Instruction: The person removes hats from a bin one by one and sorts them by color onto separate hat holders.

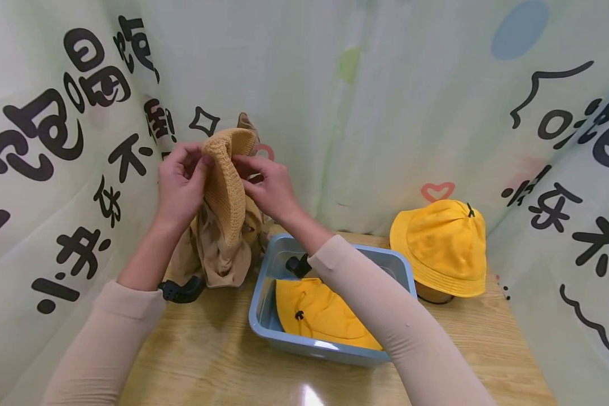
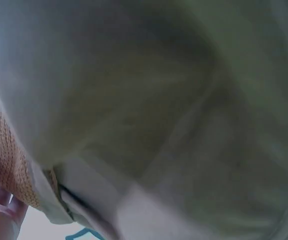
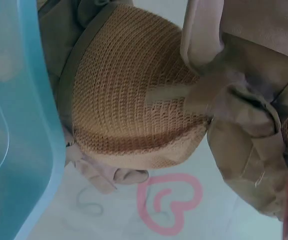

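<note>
Held up left of the blue bin [image 1: 299,345], the tan knitted hat [image 1: 225,194] looks light and floppy, likely best gripped by its edge, with the left hand [image 1: 180,177] and right hand [image 1: 270,183] pinching it between fingers.

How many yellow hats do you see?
2: one yellow hat lies in the blue bin, another yellow hat sits right of it. More may be hidden underneath.
</note>
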The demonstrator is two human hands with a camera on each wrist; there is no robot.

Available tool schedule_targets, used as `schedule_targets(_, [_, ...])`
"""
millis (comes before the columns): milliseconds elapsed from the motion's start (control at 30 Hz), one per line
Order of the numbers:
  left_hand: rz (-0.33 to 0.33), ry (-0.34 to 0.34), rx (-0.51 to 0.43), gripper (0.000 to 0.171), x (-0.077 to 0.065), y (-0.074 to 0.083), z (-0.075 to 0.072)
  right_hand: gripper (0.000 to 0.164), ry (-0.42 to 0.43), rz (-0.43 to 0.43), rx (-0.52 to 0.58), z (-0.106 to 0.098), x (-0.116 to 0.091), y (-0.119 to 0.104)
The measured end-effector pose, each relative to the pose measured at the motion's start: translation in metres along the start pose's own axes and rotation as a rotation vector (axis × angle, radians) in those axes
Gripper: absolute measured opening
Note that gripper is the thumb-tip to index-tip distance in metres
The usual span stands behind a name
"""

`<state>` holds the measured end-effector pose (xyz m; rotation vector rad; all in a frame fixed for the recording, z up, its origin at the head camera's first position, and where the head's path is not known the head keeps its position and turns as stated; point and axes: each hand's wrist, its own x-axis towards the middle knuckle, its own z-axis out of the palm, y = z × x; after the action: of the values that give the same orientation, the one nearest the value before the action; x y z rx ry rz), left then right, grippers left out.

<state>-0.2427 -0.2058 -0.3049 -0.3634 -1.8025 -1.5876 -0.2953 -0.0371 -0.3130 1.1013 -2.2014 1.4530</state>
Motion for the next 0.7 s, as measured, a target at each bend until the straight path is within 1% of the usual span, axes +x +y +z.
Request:
schedule_targets(67, [0.003, -0.011, -0.016, 0.008, -0.002, 0.002, 0.002, 0.032, 0.025, -0.037, -0.022, -0.001, 0.0, -0.001])
schedule_targets(167, [0.01, -0.033, -0.006, 0.01, -0.003, 0.005, 0.003, 0.026, 0.061, -0.099, -0.062, -0.002, 0.0, -0.002])
schedule_targets(267, [0.031, -0.053, 0.028, 0.016, -0.002, 0.007, 0.002, 0.022, 0.089, -0.162, -0.113, -0.005, 0.0, -0.001])
schedule_targets(367, [0.04, -0.058, 0.091, 0.018, 0.0, 0.01, 0.0, 0.019, 0.108, -0.197, -0.161, -0.009, -0.001, 0.0])
schedule_targets(433, [0.039, -0.053, 0.133, 0.019, 0.002, 0.012, -0.003, 0.018, 0.114, -0.198, -0.181, -0.012, -0.002, 0.0])
schedule_targets(567, [0.028, -0.034, 0.21, 0.018, 0.005, 0.017, -0.013, 0.019, 0.108, -0.166, -0.184, -0.017, -0.002, 0.003])
schedule_targets(700, [0.045, -0.018, 0.307, 0.016, 0.005, 0.02, -0.024, 0.019, 0.109, -0.15, -0.222, -0.021, -0.002, 0.008])
